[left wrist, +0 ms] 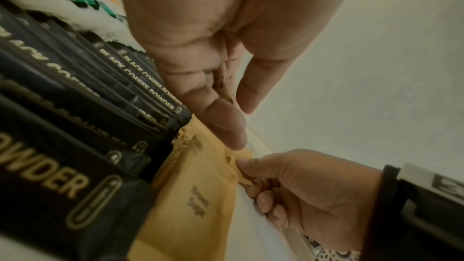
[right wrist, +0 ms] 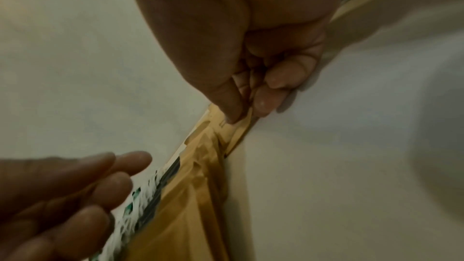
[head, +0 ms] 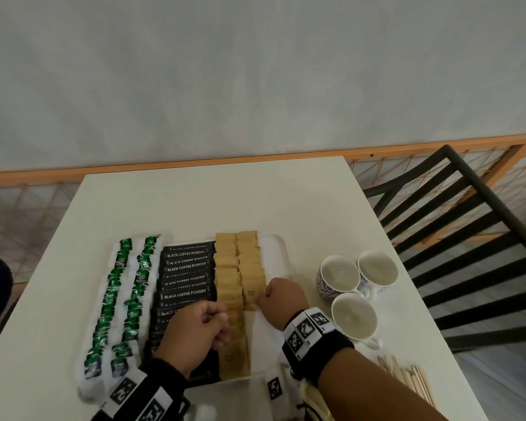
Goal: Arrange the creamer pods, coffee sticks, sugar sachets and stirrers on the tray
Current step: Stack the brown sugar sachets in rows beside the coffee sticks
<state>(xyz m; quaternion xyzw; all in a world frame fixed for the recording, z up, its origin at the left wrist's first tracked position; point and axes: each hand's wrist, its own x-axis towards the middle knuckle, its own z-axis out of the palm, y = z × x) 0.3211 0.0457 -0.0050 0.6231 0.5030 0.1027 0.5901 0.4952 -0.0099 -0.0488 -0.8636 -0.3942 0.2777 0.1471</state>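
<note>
A white tray (head: 278, 247) holds a column of black coffee sticks (head: 187, 268) and two columns of brown sugar sachets (head: 227, 268). Two columns of green-and-white packets (head: 119, 299) lie along its left side. My right hand (head: 281, 296) pinches the edge of a sugar sachet (head: 251, 294) at the near end of the right column, thumb on top (right wrist: 233, 114). My left hand (head: 201, 329) hovers over the left sachet column with relaxed fingers (left wrist: 236, 138) and holds nothing. Wooden stirrers (head: 407, 375) lie on the table at the near right.
Three white cups (head: 340, 276) with blue patterns stand right of the tray. A black slatted chair (head: 468, 238) stands past the table's right edge. The white table (head: 210, 202) meets a wall at the back.
</note>
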